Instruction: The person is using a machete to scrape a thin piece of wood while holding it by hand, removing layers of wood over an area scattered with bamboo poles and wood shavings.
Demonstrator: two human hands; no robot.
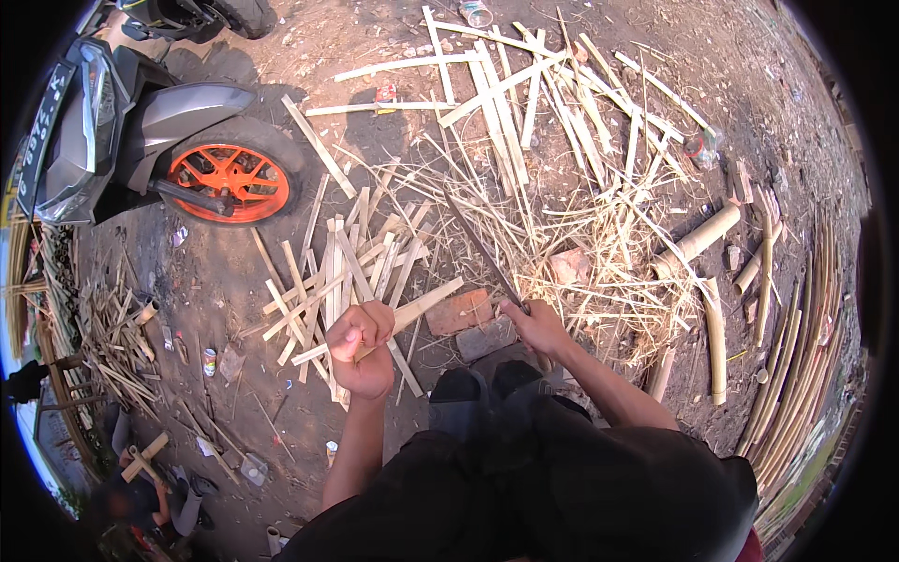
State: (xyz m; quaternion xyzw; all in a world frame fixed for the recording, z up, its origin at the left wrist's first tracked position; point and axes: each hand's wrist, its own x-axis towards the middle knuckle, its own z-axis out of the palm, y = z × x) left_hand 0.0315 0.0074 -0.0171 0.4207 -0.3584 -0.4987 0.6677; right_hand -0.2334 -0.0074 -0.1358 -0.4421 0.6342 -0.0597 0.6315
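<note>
My left hand (361,354) is closed, its fingers curled around a flat bamboo strip (429,304). One end of this strip points up and right past the fist, and the other comes out on the left. My right hand (541,330) grips the handle of a long-bladed knife (482,245), whose dark blade slants up and to the left. Just beyond my feet lie a reddish brick (459,312) and a greyish brick (487,339). Past the left fist, split bamboo strips (351,258) are heaped crosswise.
Thin bamboo shavings (609,234) cover the dirt ahead, with longer strips (501,112) beyond. Bamboo tubes (698,242) and a stack of long poles (796,347) lie at right. A motorcycle (159,140) stands at far left; another person (140,496) sits at lower left, with cut bamboo.
</note>
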